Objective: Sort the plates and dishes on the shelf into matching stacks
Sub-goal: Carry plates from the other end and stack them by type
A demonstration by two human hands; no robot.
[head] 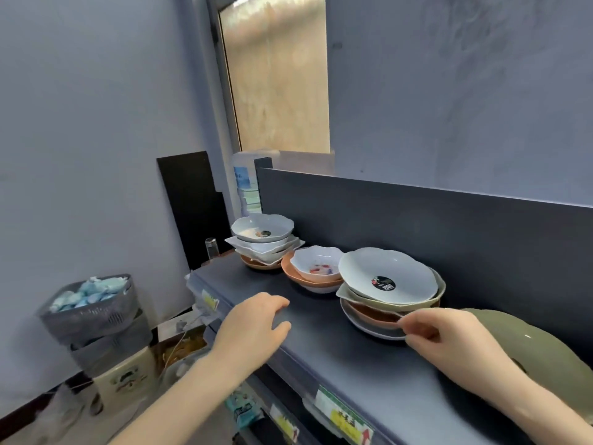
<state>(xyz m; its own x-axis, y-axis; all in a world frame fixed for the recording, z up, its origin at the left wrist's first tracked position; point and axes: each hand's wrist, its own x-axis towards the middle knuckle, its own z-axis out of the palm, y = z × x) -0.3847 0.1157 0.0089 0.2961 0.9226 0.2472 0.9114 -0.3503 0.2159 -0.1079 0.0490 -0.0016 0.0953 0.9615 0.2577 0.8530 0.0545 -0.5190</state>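
I see a dark shelf (321,335) with three piles of dishes along its back wall.

My left hand (253,322) rests on the front of the shelf. Its fingers are bent a little and it holds nothing.

My right hand (449,338) is at the near stack (388,303). Finger and thumb pinch the rim down low, by the orange plate (369,314) and the white plate (369,332) under it. I cannot tell if it holds one or both. On top of this stack sits a white dish (385,271) with a black sticker, and a cream dish (353,295) is just below it.

The middle stack is a small white bowl (317,261) with red and blue marks, sitting in an orange dish (290,271). It is just beside the near stack.

The far stack (263,245) is by the left end of the shelf. It has white dishes on top and an orange one at the bottom.

A big green plate (529,342) lies on the shelf under my right arm, near the stack I hold.

Down on the left is a grey basket (93,306) full of blue and white things. Tags (340,412) hang on the shelf's front edge.
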